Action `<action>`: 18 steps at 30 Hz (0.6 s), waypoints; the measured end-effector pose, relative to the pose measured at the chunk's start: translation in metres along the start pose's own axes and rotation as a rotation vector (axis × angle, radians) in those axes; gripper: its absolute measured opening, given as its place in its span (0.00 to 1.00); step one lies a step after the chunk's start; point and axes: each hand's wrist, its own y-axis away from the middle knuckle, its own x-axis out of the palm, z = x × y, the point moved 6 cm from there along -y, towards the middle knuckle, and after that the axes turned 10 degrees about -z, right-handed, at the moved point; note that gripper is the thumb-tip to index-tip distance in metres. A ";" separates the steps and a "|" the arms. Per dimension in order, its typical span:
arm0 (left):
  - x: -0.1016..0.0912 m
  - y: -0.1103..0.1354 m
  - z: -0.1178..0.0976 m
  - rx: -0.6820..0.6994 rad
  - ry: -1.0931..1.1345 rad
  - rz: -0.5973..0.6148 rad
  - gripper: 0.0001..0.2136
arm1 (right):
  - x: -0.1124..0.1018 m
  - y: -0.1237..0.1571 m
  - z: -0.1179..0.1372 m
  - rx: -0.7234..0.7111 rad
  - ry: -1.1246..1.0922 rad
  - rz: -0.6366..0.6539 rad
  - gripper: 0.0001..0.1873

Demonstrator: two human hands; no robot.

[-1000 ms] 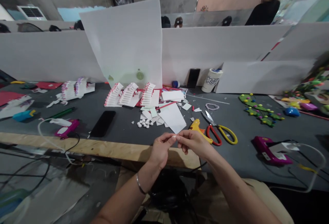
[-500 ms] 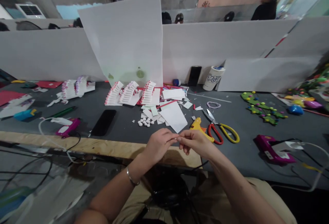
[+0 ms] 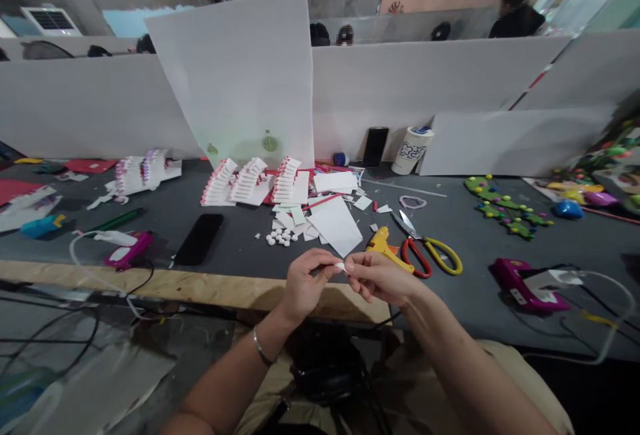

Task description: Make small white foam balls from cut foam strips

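Note:
My left hand (image 3: 306, 280) and my right hand (image 3: 376, 275) meet over the near edge of the grey table (image 3: 240, 248). Between their pinched fingertips sits a small white scrap (image 3: 341, 266), and both hands are closed on it. A cluster of small white balls (image 3: 279, 238) and loose white paper pieces (image 3: 336, 223) lie on the table just beyond the hands. Red-and-yellow scissors (image 3: 425, 252) and a yellow glue gun (image 3: 383, 245) rest to the right of my right hand.
A black phone (image 3: 199, 238) and a pink glue gun (image 3: 126, 249) lie at left, another pink glue gun (image 3: 520, 280) at right. Rows of white-and-red paper stacks (image 3: 250, 182) stand before a leaning white sheet (image 3: 240, 75). A cup (image 3: 411, 150), green decorated shapes (image 3: 505, 208) and white partitions sit behind.
Both hands stayed together at the table's edge, shifting slightly and working the small white scrap between the fingertips. The view drifted a little.

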 end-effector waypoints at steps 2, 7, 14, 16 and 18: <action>0.002 0.002 0.002 -0.060 0.045 -0.007 0.07 | 0.000 -0.001 -0.002 0.027 -0.018 0.015 0.22; 0.007 0.010 0.024 -0.387 0.187 -0.018 0.09 | 0.000 -0.007 -0.007 0.030 -0.012 0.018 0.22; 0.009 0.009 0.042 -0.633 0.296 -0.089 0.12 | -0.007 -0.003 0.007 -0.426 0.338 -0.291 0.19; 0.008 0.008 0.041 -0.640 0.290 -0.099 0.12 | -0.006 0.002 0.012 -0.517 0.459 -0.348 0.16; 0.008 0.008 0.039 -0.634 0.280 -0.102 0.12 | -0.005 0.005 0.016 -0.564 0.521 -0.378 0.16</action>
